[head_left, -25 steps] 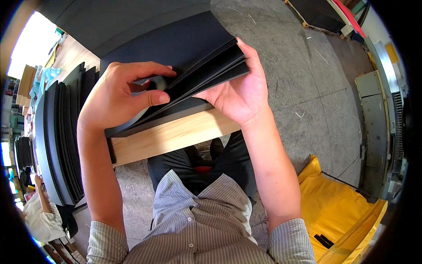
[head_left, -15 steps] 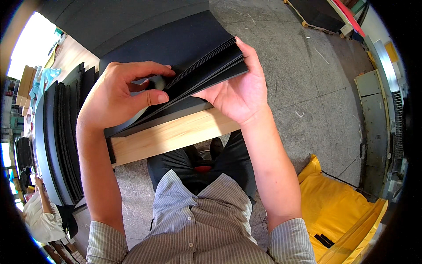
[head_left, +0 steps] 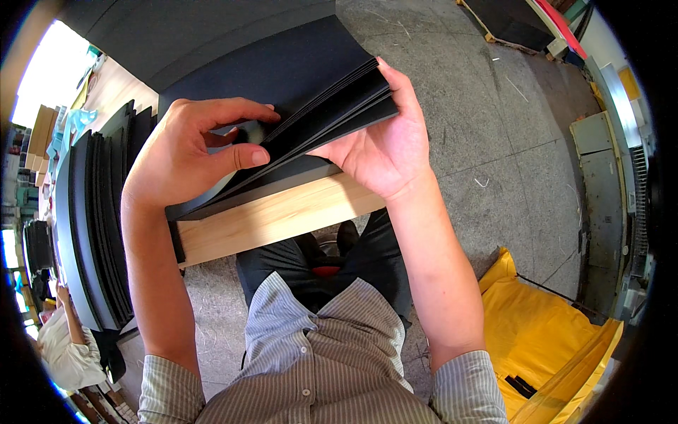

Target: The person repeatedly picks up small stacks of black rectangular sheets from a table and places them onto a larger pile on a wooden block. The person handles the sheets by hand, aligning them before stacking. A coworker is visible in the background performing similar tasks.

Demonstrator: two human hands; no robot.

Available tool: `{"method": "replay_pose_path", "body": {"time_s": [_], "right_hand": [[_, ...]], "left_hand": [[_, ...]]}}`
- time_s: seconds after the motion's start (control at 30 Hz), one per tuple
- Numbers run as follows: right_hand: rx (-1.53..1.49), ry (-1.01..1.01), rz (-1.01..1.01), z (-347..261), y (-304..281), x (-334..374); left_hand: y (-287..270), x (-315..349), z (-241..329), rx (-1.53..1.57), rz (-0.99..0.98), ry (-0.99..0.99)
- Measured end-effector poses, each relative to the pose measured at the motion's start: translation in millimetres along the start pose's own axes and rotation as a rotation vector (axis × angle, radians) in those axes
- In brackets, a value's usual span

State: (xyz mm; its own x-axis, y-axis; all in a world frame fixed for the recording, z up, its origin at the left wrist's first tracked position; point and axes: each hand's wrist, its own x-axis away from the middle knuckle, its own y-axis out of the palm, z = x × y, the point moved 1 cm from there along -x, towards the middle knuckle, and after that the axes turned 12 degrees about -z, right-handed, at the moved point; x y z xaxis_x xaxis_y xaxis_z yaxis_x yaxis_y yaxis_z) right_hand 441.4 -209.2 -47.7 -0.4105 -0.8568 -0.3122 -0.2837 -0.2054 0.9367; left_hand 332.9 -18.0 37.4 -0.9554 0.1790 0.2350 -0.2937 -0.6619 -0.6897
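A stack of black sheets (head_left: 332, 106), like card or foam board, is lifted and fanned at its near right corner. My right hand (head_left: 385, 145) grips that corner, fingers at the edge and palm beneath. Over the stack's near left part is my left hand (head_left: 180, 148), its thumb and forefinger apart and curved beside the sheet edges. Between them shows a small pale patch that I cannot make out. Beneath the lifted sheets, more dark sheets lie on a light wooden board (head_left: 282, 215).
More black sheets (head_left: 95, 219) stand in a curved-looking row at left. A large dark panel (head_left: 205, 35) lies beyond the stack. Yellow sheeting (head_left: 533, 332) is at lower right, a grey metal cabinet (head_left: 600, 184) at right. Another person's sleeve (head_left: 67, 350) shows lower left.
My left hand has shifted very slightly left. The right hand and the fanned sheets look almost the same.
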Motion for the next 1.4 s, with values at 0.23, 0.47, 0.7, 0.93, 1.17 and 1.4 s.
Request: {"method": "replay_pose_path", "body": {"time_s": [0.23,0.47,0.7,0.93,1.17,1.4], "right_hand": [[-0.009,0.004,-0.005,-1,-5,0],[-0.021,0.009,0.020,0,1,0],[-0.020,0.020,-0.006,-1,-2,0],[0.011,0.054,-0.155,-2,-6,-1],[0.067,0.055,-0.063,-3,-2,-1],[-0.029,0.045,-0.087,-1,-1,0]], "left_hand": [[-1,2,1,0.009,-0.027,0.014],[10,1,0,-0.318,0.207,0.437],[18,1,2,-0.347,0.161,0.293],[12,2,-7,-0.041,0.091,0.188],[12,0,-12,-0.006,0.094,0.235],[9,2,-9,-0.007,0.093,0.187]]}}
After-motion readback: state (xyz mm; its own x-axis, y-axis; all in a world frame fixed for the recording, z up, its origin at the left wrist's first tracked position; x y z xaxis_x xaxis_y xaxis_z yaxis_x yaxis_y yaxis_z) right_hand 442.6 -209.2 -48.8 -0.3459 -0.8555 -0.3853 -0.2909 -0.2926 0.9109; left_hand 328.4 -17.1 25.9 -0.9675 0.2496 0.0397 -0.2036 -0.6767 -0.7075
